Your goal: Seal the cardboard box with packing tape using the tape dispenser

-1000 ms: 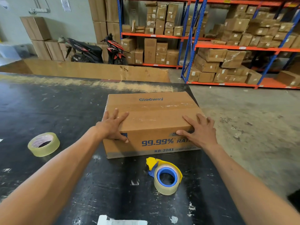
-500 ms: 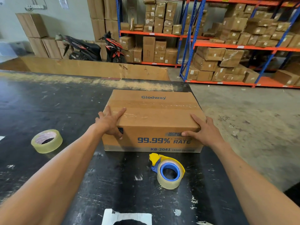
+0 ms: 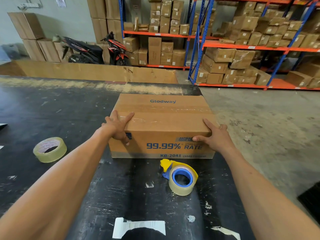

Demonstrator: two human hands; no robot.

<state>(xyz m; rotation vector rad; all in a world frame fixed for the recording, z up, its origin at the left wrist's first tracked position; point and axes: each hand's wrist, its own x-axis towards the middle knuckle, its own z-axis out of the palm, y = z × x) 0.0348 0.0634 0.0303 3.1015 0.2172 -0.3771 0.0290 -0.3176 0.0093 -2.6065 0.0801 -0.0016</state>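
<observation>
Nearest, just short of the thumbs, the yellow-and-blue plastic tape dispenser [image 3: 180, 176] loaded with a clear roll is lying on its side on the scuffed black worktable [image 3: 69, 104] — rigid and probably light, best taken by its handle end, with the toothed blade kept away from the skin. Off beyond the left wrist a spare roll of clear tape [image 3: 49, 149] is sitting flat. The left hand [image 3: 117, 126] and right hand [image 3: 213, 135] are both clasping the brown printed cardboard box [image 3: 162, 125], fingers spread over its top, thumbs pressing the near face. It is resting flat — stiff at corners, softer mid-panel; glossy tape under the fingertips looks slippery, so edges are offering the surest hold.
</observation>
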